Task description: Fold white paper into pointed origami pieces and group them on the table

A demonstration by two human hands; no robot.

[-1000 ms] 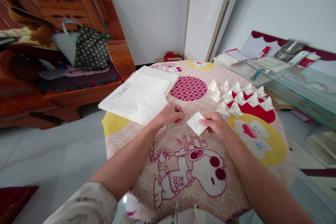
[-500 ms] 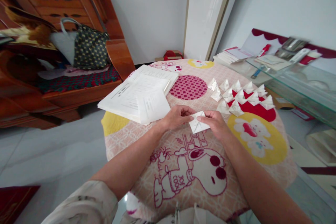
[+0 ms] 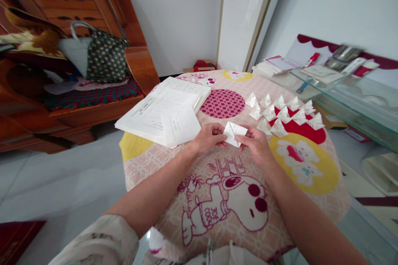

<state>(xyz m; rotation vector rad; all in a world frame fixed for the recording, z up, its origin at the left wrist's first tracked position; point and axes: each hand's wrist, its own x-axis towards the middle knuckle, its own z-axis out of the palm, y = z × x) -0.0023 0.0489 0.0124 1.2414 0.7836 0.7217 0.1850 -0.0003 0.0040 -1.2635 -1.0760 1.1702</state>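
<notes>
A cartoon-print cloth [image 3: 214, 211] covers my table. My left hand [image 3: 212, 136] and right hand [image 3: 253, 143] pinch a folded paper square [image 3: 234, 133], near-left of pointed paper shapes [image 3: 283, 114].

Passage runs between paper stack [image 3: 146, 114] and folded papers [image 3: 283, 114].

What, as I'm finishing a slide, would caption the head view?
Left hand and right hand hold folded paper above a patterned tablecloth, near pointed paper shapes.

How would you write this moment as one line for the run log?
left hand: holding folded paper | right hand: holding same folded paper | pointed paper shapes: on tablecloth, right side | paper stack: left side
</notes>
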